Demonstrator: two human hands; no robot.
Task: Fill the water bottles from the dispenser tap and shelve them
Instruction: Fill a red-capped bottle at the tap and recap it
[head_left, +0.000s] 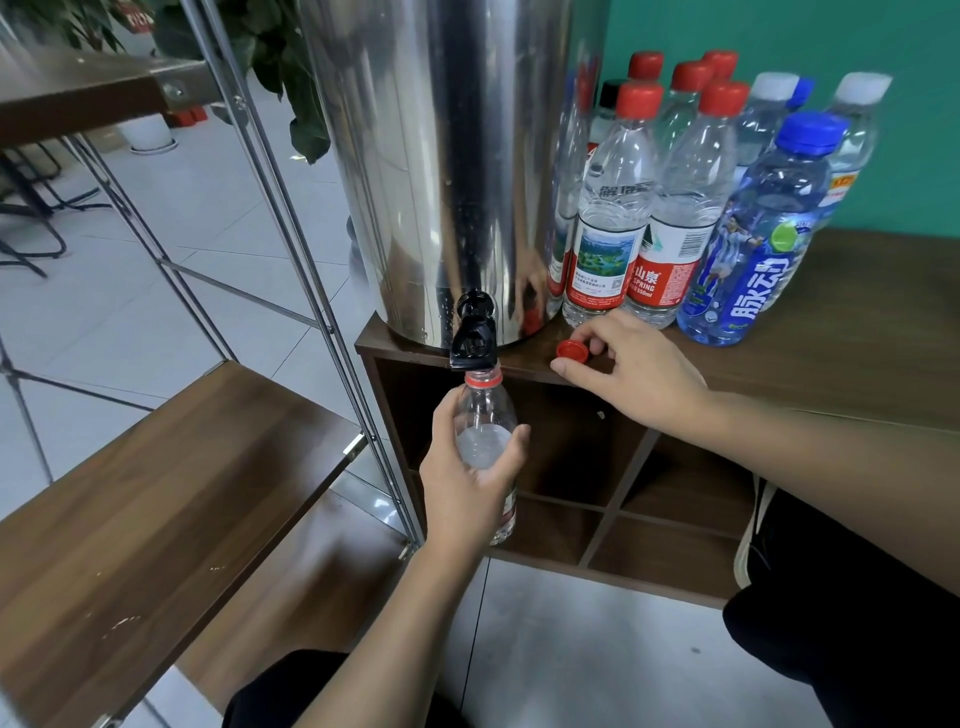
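- Head view shows the left hand (470, 467) wrapped around a clear bottle (485, 415), holding it upright with its open mouth right under the black tap (474, 338).
- That bottle has a red ring at its neck and some water inside; its label is mostly hidden by the hand.
- Just to the right, the right hand (631, 371) rests on the brown cabinet top (831, 332), and its fingertips pinch a red cap (572, 351) that sits near the front edge.
- The tap sticks out over that edge from the bottom of a big shiny steel tank (441, 156).
- Beside the tank stand many capped bottles, packed close together.
- Two front ones, the red-capped bottles (613, 208), have red and white labels; one reads "SPRING 550ml" with Chinese words.
- A blue-capped bottle (763, 234) at the right has a blue label with big Chinese letters and a picture of a soccer player.
- Below the top, the cabinet has open square cubbies (670, 488).
- To the left, a metal rack with brown shelves (156, 493) stands very close to the cabinet corner, its poles near the held bottle.
- Green leaves (291, 78) show behind the rack.
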